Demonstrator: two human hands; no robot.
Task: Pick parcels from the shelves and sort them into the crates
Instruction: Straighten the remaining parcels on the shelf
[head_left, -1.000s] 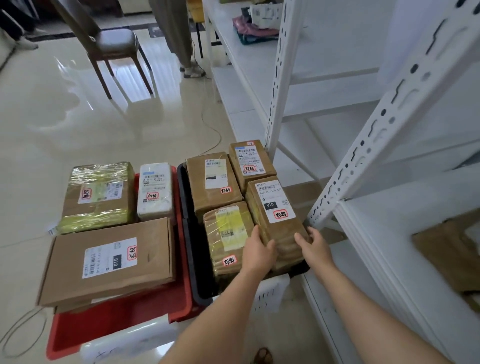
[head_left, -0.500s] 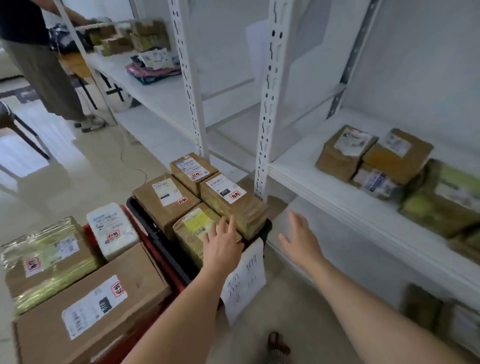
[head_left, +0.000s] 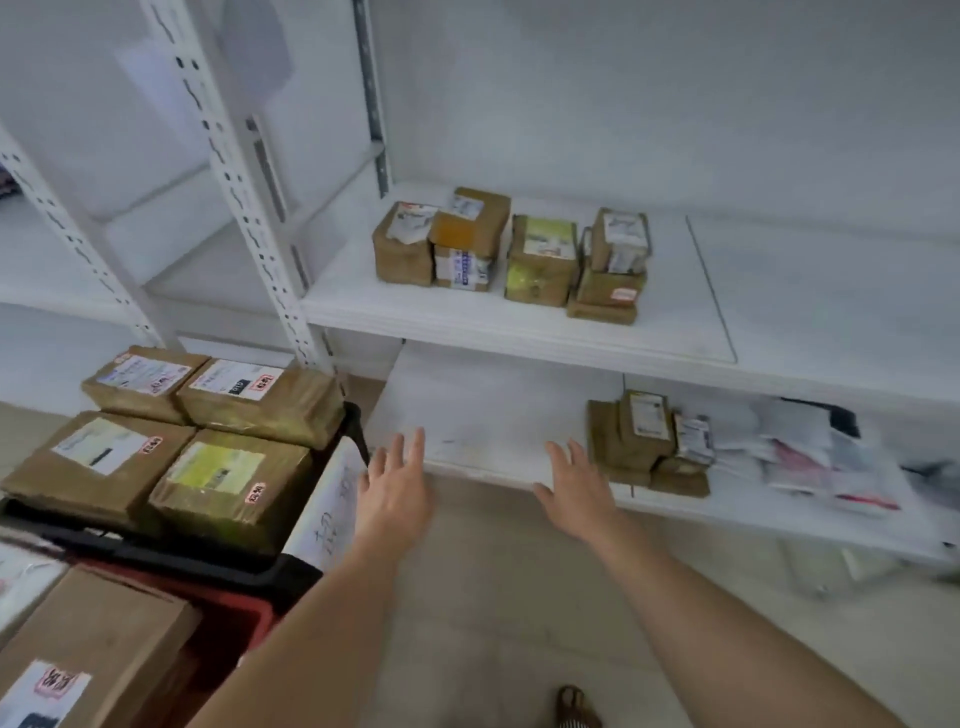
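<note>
My left hand (head_left: 396, 493) and my right hand (head_left: 577, 491) hover with fingers spread and hold nothing, in front of the bottom shelf (head_left: 483, 415). Left of them a black crate (head_left: 291, 569) holds several brown taped parcels (head_left: 260, 397). Below it a red crate (head_left: 236, 623) carries a large cardboard box (head_left: 98, 639). On the middle shelf (head_left: 675, 322) stands a cluster of brown parcels (head_left: 467, 239). A smaller stack of brown parcels (head_left: 639, 436) sits on the bottom shelf just right of my right hand.
White perforated shelf posts (head_left: 244, 197) rise at left. White mailer bags (head_left: 810, 457) lie on the bottom shelf at right. A paper label (head_left: 327, 514) hangs on the black crate's front. My sandalled foot (head_left: 574, 706) shows on the beige floor.
My hands have let go of the parcel in the black crate and swung right toward the shelves. The view has turned from the crates to the shelving.
</note>
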